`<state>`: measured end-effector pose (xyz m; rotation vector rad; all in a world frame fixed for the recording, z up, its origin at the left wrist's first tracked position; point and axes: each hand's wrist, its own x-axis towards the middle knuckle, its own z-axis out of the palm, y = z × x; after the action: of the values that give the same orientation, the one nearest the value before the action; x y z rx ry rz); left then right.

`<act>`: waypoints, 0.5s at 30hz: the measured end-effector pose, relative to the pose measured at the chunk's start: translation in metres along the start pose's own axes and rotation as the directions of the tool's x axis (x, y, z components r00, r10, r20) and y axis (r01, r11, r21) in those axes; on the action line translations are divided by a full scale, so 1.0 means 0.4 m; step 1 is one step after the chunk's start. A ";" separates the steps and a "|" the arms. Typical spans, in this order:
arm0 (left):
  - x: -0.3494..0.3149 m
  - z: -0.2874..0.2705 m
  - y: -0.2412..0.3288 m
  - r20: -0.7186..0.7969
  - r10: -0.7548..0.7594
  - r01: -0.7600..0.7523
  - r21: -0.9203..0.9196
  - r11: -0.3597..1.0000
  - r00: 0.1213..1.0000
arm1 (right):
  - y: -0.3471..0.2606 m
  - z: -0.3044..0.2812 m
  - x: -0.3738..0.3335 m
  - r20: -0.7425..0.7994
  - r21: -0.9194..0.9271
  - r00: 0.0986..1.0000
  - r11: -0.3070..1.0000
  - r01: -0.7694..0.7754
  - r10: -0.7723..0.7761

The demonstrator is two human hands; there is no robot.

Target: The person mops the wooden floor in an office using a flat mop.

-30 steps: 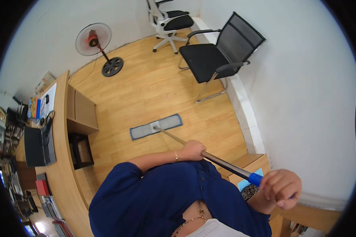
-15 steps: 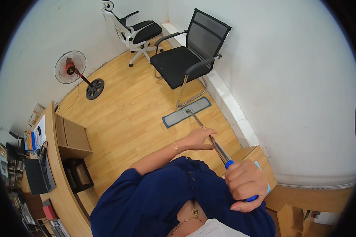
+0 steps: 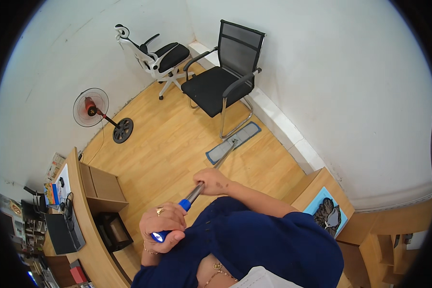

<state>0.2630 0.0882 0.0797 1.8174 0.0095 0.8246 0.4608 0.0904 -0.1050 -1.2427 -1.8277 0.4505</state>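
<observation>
A flat mop runs from my hands to the floor, its long grey mop head (image 3: 246,136) with blue edging lying beside the metal base of the black mesh chair (image 3: 211,89). My left hand (image 3: 164,223), with a ring and a bracelet, is wrapped round the blue grip at the top end of the mop pole. Lower on the metal pole (image 3: 195,193), my right hand (image 3: 212,181) is closed round it. The pole slants away from me, up and to the right.
A white swivel chair (image 3: 151,65) with a black seat stands in the far corner. At the left are a standing fan (image 3: 92,109) with its cord and a desk (image 3: 92,218) with a laptop. On the right, a wooden cabinet (image 3: 300,199) stands near a white wall ledge (image 3: 293,129).
My hands have swapped places on the pole: the left went from mid-pole to the blue grip, the right from the grip to mid-pole. The grip end swung left; the mop head stays near the chair.
</observation>
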 end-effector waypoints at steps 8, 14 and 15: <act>-0.267 -0.041 0.105 -0.031 -0.102 0.104 0.065 0.992 0.994 | 0.214 0.314 -0.185 -0.194 -0.086 0.967 0.979 -0.186 0.167; -0.431 -0.149 0.234 -0.082 -0.155 0.156 0.008 0.988 0.984 | 0.038 0.481 -0.196 -0.092 -0.075 0.975 0.975 -0.211 0.203; -0.446 -0.172 0.257 0.010 -0.127 0.127 -0.009 0.992 0.992 | 0.004 0.503 -0.203 -0.051 -0.060 0.975 0.974 -0.218 0.215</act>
<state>0.0526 0.0344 0.0830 1.7921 0.1142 0.7255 0.3105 0.0522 -0.2566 -1.4939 -1.6885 0.4821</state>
